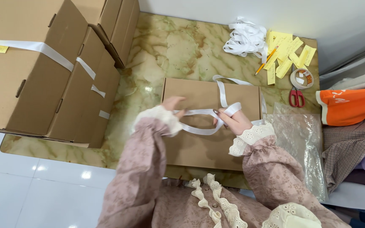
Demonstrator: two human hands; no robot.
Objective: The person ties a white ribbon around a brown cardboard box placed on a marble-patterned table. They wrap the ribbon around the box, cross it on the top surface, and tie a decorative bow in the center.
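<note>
Marbled green-and-tan tabletop fills our view, with white floor tile at seven o'clock. Our left hand (173,105) and right hand (233,119) both rest over a flat brown box (199,147) at the centre, each pinching the same white ribbon (199,112). The left grips one end near nine o'clock of the box top; the right, at three o'clock from it, has ribbon wrapped over its fingers. Between them the ribbon runs left to right across the lid, its long axis crossing the box's width, with a slack loop sagging toward six o'clock and a tail climbing to twelve. Both hands lie about equally near it. Outward, at ten o'clock stands a stack of bigger boxes (43,71) banded in white. At one o'clock sit a heap of ribbon (245,39), yellow paper slips (286,55), a pencil (266,61), a tape roll (302,78) and red scissors (296,98). A clear plastic bag (300,143) lies at three o'clock, folded cloth (351,105) beyond.
</note>
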